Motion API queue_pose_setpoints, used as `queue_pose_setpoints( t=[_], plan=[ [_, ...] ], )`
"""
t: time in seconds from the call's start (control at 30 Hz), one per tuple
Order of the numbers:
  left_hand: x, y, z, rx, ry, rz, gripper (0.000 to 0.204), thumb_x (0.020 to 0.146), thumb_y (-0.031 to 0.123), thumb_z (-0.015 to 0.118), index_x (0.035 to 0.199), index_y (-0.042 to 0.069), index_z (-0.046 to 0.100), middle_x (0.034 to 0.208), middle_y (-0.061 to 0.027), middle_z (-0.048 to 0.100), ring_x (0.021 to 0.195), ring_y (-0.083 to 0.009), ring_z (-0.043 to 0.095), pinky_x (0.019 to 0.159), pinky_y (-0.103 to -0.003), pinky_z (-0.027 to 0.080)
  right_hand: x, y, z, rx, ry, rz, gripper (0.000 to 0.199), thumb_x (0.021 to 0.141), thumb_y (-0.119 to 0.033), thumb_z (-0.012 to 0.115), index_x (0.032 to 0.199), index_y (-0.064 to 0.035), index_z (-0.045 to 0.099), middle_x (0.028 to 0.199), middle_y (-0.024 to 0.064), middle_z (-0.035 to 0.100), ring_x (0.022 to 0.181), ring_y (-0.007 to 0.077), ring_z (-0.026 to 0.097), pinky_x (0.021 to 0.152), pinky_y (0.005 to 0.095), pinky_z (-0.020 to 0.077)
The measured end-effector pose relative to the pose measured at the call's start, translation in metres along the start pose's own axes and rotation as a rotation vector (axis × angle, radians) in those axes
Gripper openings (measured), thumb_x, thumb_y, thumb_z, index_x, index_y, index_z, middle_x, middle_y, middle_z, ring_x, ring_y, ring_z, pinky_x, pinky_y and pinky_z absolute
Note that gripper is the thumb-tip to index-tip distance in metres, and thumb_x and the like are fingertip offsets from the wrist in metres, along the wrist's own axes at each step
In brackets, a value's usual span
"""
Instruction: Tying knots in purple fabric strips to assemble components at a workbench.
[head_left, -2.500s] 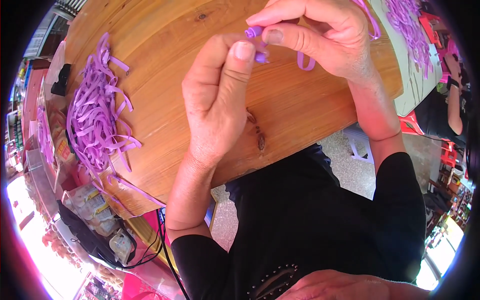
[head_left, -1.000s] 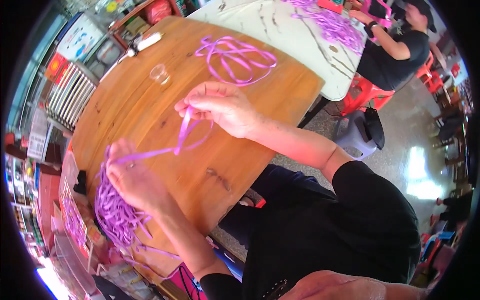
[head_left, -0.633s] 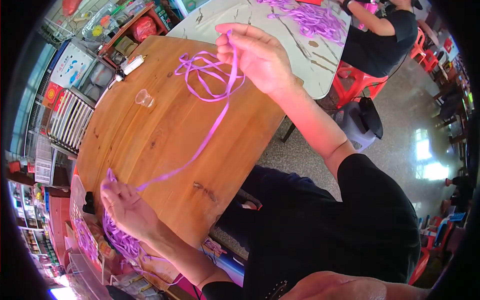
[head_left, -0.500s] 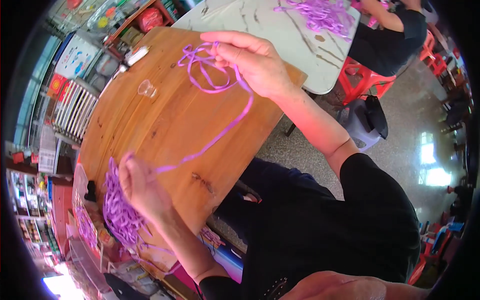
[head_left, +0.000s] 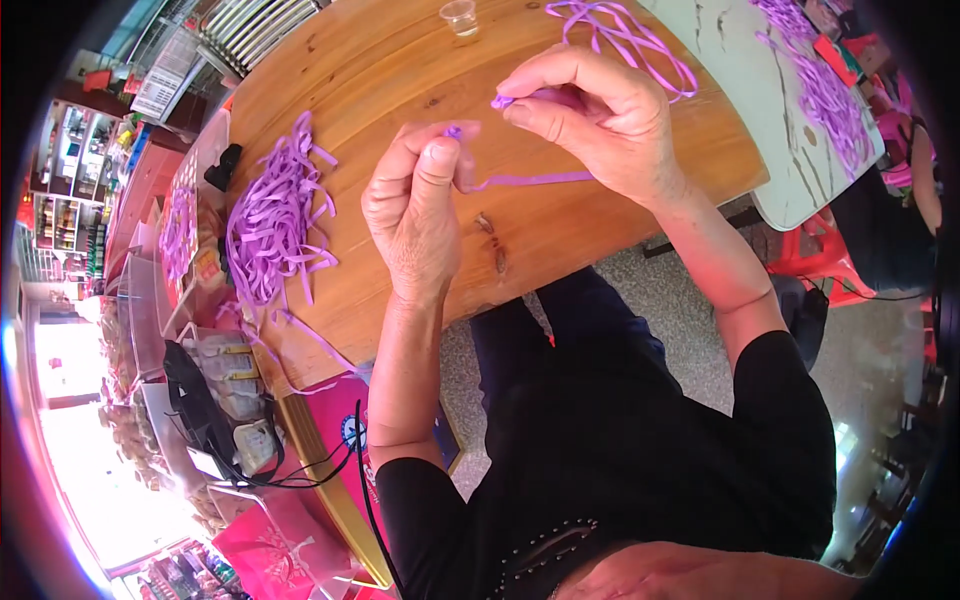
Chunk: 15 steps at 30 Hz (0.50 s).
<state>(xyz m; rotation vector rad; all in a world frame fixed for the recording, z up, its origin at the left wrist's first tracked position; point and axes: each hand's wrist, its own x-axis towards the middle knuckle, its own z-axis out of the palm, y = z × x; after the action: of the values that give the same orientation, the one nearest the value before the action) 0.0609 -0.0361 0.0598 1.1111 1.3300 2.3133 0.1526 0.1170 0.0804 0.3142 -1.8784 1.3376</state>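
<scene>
Over the wooden table, my left hand (head_left: 412,215) is closed, with a bit of purple ribbon pinched between thumb and fingers. My right hand (head_left: 612,130) is closed too, its thumb and forefinger pinching a purple end. A narrow purple ribbon (head_left: 535,180) runs between the hands. Beyond my right hand lie loose purple loops (head_left: 625,38) on the tabletop. To the left of my left hand, a large tangled heap of purple ribbon (head_left: 275,225) rests on the table, with strands trailing toward its near edge.
Past my hands stands a clear plastic cup (head_left: 459,17) on the wooden table (head_left: 370,75). At the right, a white marbled table (head_left: 735,65) bears another purple heap (head_left: 825,100). A person sits there beside a red stool (head_left: 820,260). Black cables (head_left: 320,470) hang at the lower left.
My view has swung leftward. My left hand has come away from the purple heap and up toward my right hand, so the two are now closer together.
</scene>
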Motion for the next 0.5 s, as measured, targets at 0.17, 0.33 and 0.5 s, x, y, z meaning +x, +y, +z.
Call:
queue_pose_setpoints(
  t=[0.17,0.33,0.5],
  plan=[
    [0.005,-0.01,-0.013,-0.007,-0.017,0.012,0.018,0.094,0.014,0.053,0.094,-0.001,0.063,0.075,-0.0011,0.053,0.063,-0.0083,0.045,0.059,-0.022,0.038,0.014,0.011,0.012,-0.008,-0.143,-0.034,0.02,0.08,0.009,0.063,0.099,0.0022,0.063,0.092,0.0097,0.063,0.083,0.0126,0.061,0.07,0.0216,0.0489],
    [0.01,-0.025,-0.03,-0.007,-0.064,-0.015,0.02,0.098,0.019,0.047,0.095,0.001,0.057,0.068,0.0011,0.05,0.058,-0.0065,0.043,0.054,-0.02,0.037,0.02,0.027,0.027,0.102,-0.13,0.034,0.022,0.078,0.011,0.063,0.099,0.0029,0.064,0.091,0.0104,0.063,0.08,0.0132,0.06,0.065,0.0215,0.0472],
    [0.011,-0.034,-0.036,0.041,-0.037,-0.012,0.021,0.099,0.019,0.046,0.09,0.003,0.056,0.069,0.0016,0.05,0.06,-0.0049,0.041,0.055,-0.019,0.035,0.026,0.042,0.03,0.039,-0.196,-0.012,0.021,0.077,0.01,0.065,0.096,0.003,0.065,0.09,0.0113,0.063,0.079,0.015,0.06,0.064,0.0224,0.0471]
  ],
)
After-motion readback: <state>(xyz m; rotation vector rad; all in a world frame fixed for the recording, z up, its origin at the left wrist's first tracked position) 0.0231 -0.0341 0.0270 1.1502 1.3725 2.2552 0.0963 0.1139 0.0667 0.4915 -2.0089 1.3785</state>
